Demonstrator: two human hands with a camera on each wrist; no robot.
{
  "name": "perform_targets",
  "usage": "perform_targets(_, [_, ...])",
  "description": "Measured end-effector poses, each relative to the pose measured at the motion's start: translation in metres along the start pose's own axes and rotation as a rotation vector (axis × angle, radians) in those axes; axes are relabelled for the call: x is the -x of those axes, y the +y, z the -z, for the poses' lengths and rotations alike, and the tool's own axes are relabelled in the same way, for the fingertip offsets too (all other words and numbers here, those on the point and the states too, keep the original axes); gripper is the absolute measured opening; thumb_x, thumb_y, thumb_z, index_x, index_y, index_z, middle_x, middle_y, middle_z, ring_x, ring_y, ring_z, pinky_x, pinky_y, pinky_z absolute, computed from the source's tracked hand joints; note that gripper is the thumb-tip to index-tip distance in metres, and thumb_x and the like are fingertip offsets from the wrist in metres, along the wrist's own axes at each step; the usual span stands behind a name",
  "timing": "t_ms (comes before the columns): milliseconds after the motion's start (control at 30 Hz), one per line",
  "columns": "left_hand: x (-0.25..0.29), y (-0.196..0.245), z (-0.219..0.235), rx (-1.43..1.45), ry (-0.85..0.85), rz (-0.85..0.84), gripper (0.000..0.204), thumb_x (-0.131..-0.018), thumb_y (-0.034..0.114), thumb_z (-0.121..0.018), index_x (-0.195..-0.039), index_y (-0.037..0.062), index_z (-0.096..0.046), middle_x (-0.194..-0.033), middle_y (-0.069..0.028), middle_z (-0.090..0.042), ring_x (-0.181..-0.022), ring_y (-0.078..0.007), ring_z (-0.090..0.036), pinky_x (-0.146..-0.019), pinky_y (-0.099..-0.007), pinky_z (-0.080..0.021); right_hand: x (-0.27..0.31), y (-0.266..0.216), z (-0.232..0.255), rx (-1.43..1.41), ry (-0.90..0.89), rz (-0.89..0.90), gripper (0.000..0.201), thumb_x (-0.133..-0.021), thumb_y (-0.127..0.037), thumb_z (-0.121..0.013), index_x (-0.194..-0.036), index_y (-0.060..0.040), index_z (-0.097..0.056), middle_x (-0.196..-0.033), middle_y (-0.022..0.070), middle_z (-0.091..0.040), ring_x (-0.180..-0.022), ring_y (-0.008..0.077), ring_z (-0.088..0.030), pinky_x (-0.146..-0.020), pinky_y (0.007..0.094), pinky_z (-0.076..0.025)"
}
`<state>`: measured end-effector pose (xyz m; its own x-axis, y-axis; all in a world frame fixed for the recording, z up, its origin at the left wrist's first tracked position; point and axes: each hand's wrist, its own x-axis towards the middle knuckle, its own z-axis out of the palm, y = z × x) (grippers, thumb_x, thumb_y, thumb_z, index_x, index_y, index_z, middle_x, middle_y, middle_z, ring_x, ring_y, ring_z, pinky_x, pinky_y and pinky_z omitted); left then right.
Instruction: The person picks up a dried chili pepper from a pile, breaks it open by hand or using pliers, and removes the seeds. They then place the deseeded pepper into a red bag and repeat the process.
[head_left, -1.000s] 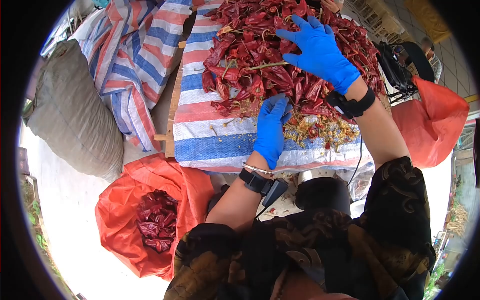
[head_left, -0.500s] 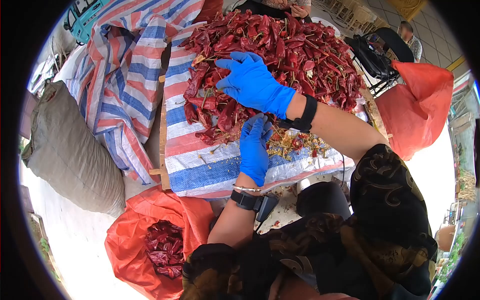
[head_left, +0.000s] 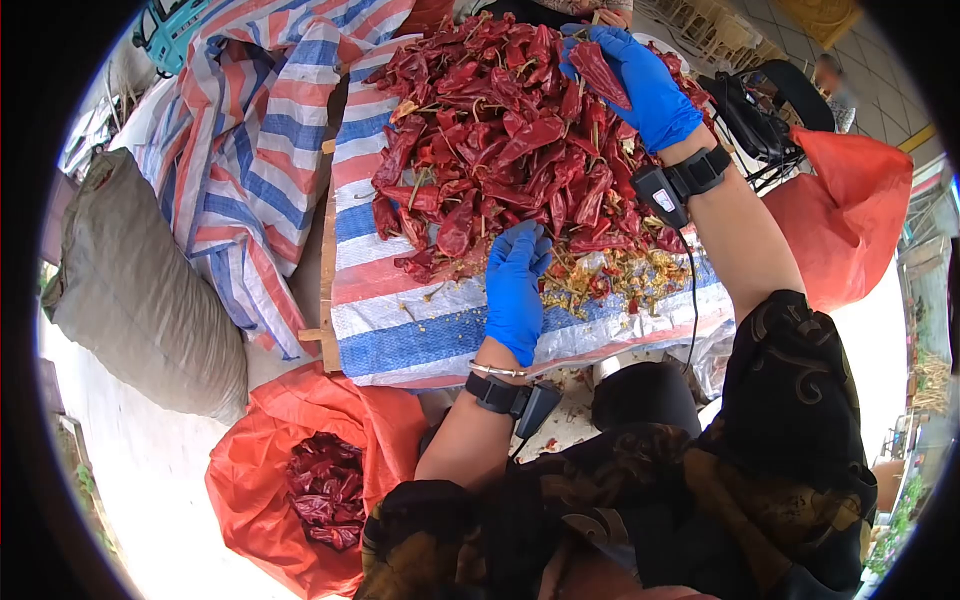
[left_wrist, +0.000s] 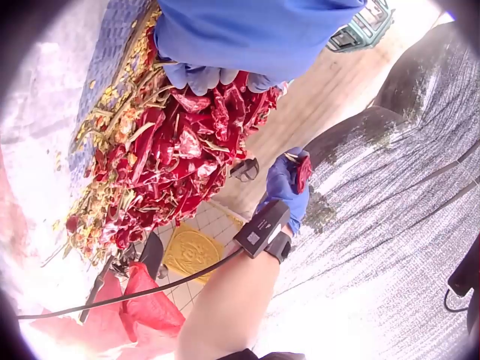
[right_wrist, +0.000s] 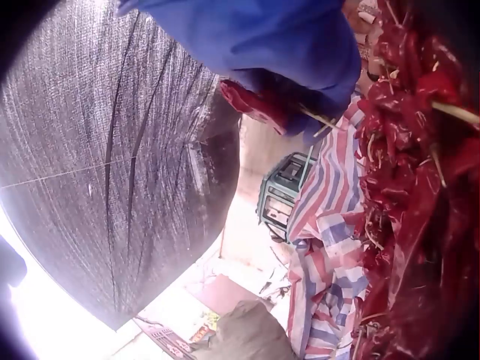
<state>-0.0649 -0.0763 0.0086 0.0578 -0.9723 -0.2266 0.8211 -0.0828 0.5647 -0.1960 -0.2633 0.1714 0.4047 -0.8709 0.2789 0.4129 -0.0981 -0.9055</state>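
Right hand pinches one dried pepper between its fingers, heap beneath them; left hand beside heap's near edge, fingers bent, contents unclear; pepper looks light, likely brittle, best held gently near the stem.

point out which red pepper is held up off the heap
The pepper in the right hand; the others seen lie in the heap or open bag.

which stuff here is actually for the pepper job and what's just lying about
Seems part of the job:
right hand, holding one pepper
left hand
pepper heap
striped sheet beneath
open red bag, peppers inside

Seems just lying about:
grey sack
crumpled striped sheet
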Motion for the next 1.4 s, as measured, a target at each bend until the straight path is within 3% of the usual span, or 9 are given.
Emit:
perform_targets(167, [0.004,0.002,-0.006,-0.010,0.015,0.000,0.016,-0.084,0.017,-0.055,-0.098,0.0092,-0.056,-0.092,-0.0032,-0.061,-0.080,-0.0111,-0.057,-0.075,-0.0263,-0.044,0.012,0.011,-0.002,0.292,0.131,-0.012,0.016,-0.086,-0.010,-0.048,-0.099,-0.0003,-0.052,-0.098,0.0103,-0.059,-0.089,0.0163,-0.056,-0.083,0.0297,-0.045])
perform_targets(233, [0.005,0.002,-0.007,-0.032,-0.014,0.006,0.016,-0.084,0.017,-0.055,-0.098,0.0094,-0.056,-0.092,-0.0031,-0.061,-0.079,-0.0107,-0.056,-0.075,-0.0264,-0.044,0.023,0.003,-0.021,0.755,0.235,0.045,0.016,-0.086,-0.008,-0.048,-0.098,-0.0003,-0.053,-0.095,0.0079,-0.060,-0.086,0.0122,-0.055,-0.081,0.0242,-0.043])
perform_targets(367, [0.006,0.002,-0.007,-0.032,-0.032,0.006,0.017,-0.084,0.017,-0.056,-0.099,0.0094,-0.056,-0.093,-0.0035,-0.061,-0.079,-0.0106,-0.056,-0.076,-0.0266,-0.044,0.021,0.011,-0.015,0.766,-0.050,0.198,0.017,-0.084,-0.011,-0.052,-0.099,-0.0051,-0.057,-0.094,0.0034,-0.062,-0.081,0.0085,-0.055,-0.076,0.0220,-0.043])
perform_targets(533, [0.009,0.006,-0.017,0.026,-0.169,-0.092,0.038,-0.085,0.029,-0.053,-0.115,0.0072,-0.046,-0.107,-0.0082,-0.055,-0.090,-0.0175,-0.056,-0.083,-0.0329,-0.042,0.046,0.015,-0.043,0.299,-0.080,-0.244,0.018,-0.083,-0.012,-0.052,-0.098,-0.0027,-0.057,-0.100,0.0048,-0.061,-0.081,0.0092,-0.055,-0.078,0.0230,-0.042])
perform_targets(667, [0.011,0.013,-0.022,0.201,-0.254,-0.103,0.044,-0.085,0.035,-0.052,-0.118,0.0072,-0.042,-0.112,-0.0097,-0.052,-0.093,-0.0197,-0.055,-0.086,-0.0348,-0.040,0.067,0.025,-0.059,0.596,-0.203,-0.324,0.018,-0.081,-0.013,-0.056,-0.095,-0.0024,-0.058,-0.096,0.0045,-0.062,-0.079,0.0087,-0.055,-0.072,0.0233,-0.043])
perform_targets(700, [0.011,0.014,-0.022,0.170,-0.258,-0.102,0.044,-0.085,0.034,-0.053,-0.118,0.0071,-0.043,-0.110,-0.0093,-0.053,-0.092,-0.0189,-0.055,-0.085,-0.0338,-0.042,0.067,0.028,-0.059,0.657,-0.297,-0.330,0.020,-0.082,-0.010,-0.055,-0.099,-0.0024,-0.059,-0.104,0.0077,-0.059,-0.098,0.0154,-0.055,-0.087,0.0279,-0.041])
perform_targets(1167, [0.010,0.006,-0.019,-0.236,-0.013,-0.209,0.024,-0.086,0.014,-0.052,-0.109,0.0064,-0.051,-0.078,-0.0003,-0.056,-0.061,-0.0041,-0.044,-0.053,-0.0178,-0.037,0.070,0.015,-0.052,1.081,-0.561,-0.224,0.020,-0.084,-0.016,-0.053,-0.100,-0.0051,-0.060,-0.095,0.0045,-0.062,-0.087,0.0120,-0.056,-0.074,0.0266,-0.045])
perform_targets(1300, [0.009,0.003,-0.018,-0.345,-0.032,-0.229,0.026,-0.087,0.014,-0.052,-0.111,0.0063,-0.050,-0.076,0.0006,-0.055,-0.058,-0.0030,-0.039,-0.050,-0.0180,-0.034,0.065,-0.003,-0.049,1.016,-0.410,-0.444,0.021,-0.084,-0.019,-0.052,-0.098,-0.0058,-0.061,-0.087,-0.0004,-0.062,-0.079,0.0062,-0.053,-0.062,0.0212,-0.040])
perform_targets(1400, [0.010,0.004,-0.021,-0.361,-0.043,-0.228,0.026,-0.087,0.014,-0.052,-0.111,0.0063,-0.050,-0.075,0.0011,-0.054,-0.058,-0.0029,-0.039,-0.050,-0.0180,-0.034,0.062,0.000,-0.042,0.880,-0.270,-0.514,0.030,-0.080,-0.030,-0.058,-0.099,-0.0071,-0.062,-0.093,0.0037,-0.062,-0.082,0.0112,-0.056,-0.071,0.0255,-0.045])
